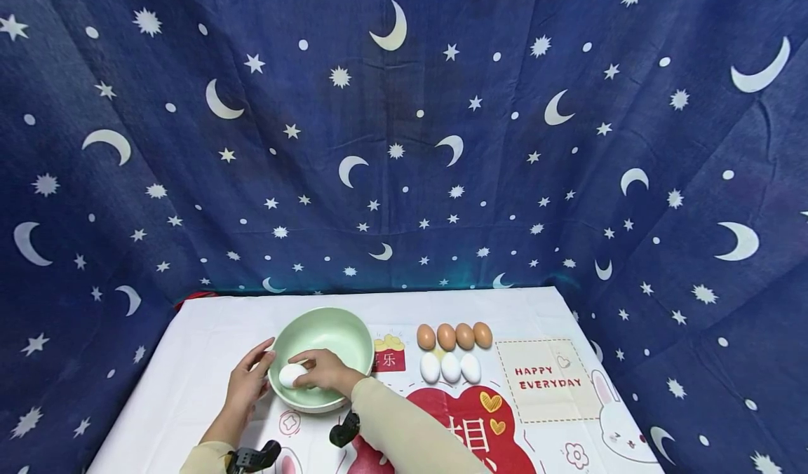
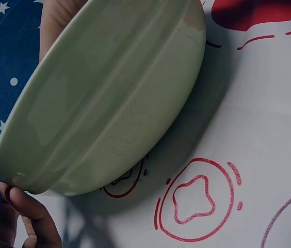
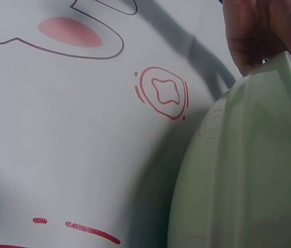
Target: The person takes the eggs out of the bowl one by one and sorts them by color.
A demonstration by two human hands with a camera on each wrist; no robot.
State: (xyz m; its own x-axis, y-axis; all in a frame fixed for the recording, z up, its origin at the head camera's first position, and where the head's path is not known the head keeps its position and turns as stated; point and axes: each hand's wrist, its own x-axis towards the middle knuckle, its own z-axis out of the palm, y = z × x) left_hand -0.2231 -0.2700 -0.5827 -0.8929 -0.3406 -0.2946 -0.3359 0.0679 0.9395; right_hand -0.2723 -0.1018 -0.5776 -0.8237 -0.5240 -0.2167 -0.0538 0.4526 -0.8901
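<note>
A pale green bowl (image 1: pixel 328 330) stands toward the left of the table. My left hand (image 1: pixel 243 383) is at its left rim, with fingers on either side of the edge in the left wrist view, where its thumb (image 2: pixel 32 212) lies against the outside. Within the bowl's left side, my right hand (image 1: pixel 325 372) holds a white egg (image 1: pixel 292 375) between thumb and fingers. The egg is close to the inner wall; whether it touches is unclear. The bowl's outer wall (image 3: pixel 248 170) hides the egg in both wrist views.
Right of the bowl, several brown eggs (image 1: pixel 446 336) lie in a row, with three white eggs (image 1: pixel 451 367) in front of them. The white tablecloth (image 1: pixel 505 306) has red printed patterns. A blue curtain (image 1: pixel 404 200) with moons and stars rises behind the table.
</note>
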